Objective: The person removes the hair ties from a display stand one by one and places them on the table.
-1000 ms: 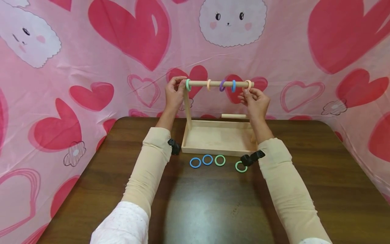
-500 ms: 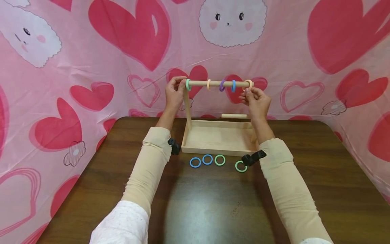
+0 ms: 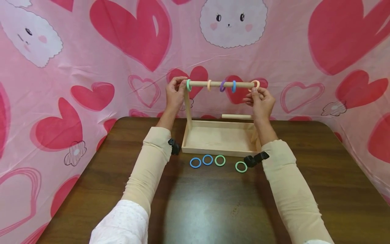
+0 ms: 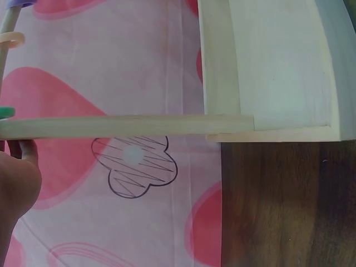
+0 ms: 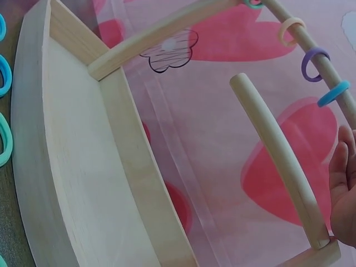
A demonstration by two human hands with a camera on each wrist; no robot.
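Note:
A light wooden stand has a top rod (image 3: 216, 84) carried on a left post (image 3: 188, 110) above a shallow tray (image 3: 219, 151). My left hand (image 3: 175, 94) grips the top of the post, fingertips beside a green ring (image 3: 188, 89). My right hand (image 3: 262, 104) pinches a peach ring (image 3: 258, 84) at the rod's right end; in the right wrist view that ring is out of sight. Between the hands, a second peach ring (image 3: 209, 88), a purple ring (image 3: 222, 89) and a blue ring (image 3: 234, 87) hang on the rod.
Two blue rings (image 3: 208, 164) and two green rings (image 3: 219, 165) lie on the dark wooden table (image 3: 213, 203) in front of the tray. A lower dowel (image 5: 278, 150) juts leftward from the right side of the stand. Behind is a pink cloth (image 3: 122, 61) with hearts.
My right hand has slid rightward with the peach ring, from just inside the rod's right end to its very tip. My left hand has stayed put.

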